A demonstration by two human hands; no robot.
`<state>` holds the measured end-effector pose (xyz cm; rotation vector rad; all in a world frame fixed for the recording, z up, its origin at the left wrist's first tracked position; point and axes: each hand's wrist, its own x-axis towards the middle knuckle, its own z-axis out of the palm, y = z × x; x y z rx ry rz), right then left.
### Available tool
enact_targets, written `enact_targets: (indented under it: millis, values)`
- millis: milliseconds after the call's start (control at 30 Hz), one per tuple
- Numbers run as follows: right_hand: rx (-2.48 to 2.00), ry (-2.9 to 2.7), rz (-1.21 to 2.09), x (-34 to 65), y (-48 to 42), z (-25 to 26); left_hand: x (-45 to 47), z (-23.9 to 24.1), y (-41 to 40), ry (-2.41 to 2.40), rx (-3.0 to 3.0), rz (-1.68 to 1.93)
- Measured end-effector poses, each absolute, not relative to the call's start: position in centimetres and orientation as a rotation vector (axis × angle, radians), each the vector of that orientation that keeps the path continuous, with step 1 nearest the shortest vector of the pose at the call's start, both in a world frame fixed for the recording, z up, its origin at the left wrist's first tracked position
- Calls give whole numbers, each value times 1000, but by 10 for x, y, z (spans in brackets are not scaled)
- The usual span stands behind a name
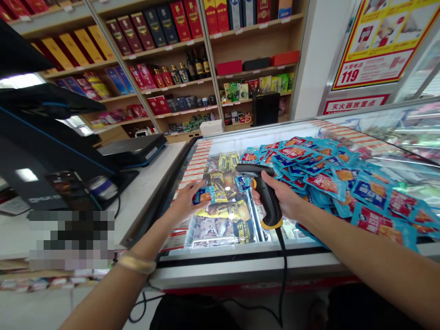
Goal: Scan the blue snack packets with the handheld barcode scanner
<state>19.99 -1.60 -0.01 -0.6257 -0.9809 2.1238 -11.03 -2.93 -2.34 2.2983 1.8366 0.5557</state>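
My right hand (280, 197) is closed round the grip of a black and yellow barcode scanner (263, 190), whose head points left toward my other hand. My left hand (187, 201) pinches a small blue snack packet (204, 196) and holds it in front of the scanner. Both hands hover over the glass lid of a chest freezer (240, 263). A heap of similar blue and red snack packets (343, 183) lies on the lid to the right of the scanner. A black cable (283, 270) hangs from the scanner's base.
A cash register with a dark screen (44, 151) stands on the white counter (151, 183) at left. Shelves of boxed goods and bottles (178, 68) line the back wall. A red and yellow poster (381, 41) hangs at upper right. Frozen items show through the glass.
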Motion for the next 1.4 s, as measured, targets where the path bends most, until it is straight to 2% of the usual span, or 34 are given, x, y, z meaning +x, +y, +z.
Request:
enact_targets:
  millis: [433, 600, 733, 833, 933, 1167, 1400]
  values:
    - [-630, -1020, 2089, 201, -17, -3, -147, 2, -51, 1914, 2058, 560]
    - [-600, -1004, 2099, 204, -18, 2, -138, 11, -49, 1996, 1898, 882]
    - [-569, -992, 2086, 205, -18, 4, -100, 24, -37, 1637, 1370, 1293]
    - [-547, -1002, 2068, 205, -18, 3, -57, 29, -23, 1238, 1051, 1305]
    - [-533, -993, 2050, 207, -17, 2, -20, 25, -11, 1034, 925, 1252]
    - [-541, -979, 2026, 206, -15, 2, -1, 2, -9, 1034, 925, 1195]
    - [-686, -1094, 2069, 205, -17, 1, -8, 3, -9, 1009, 873, 1285]
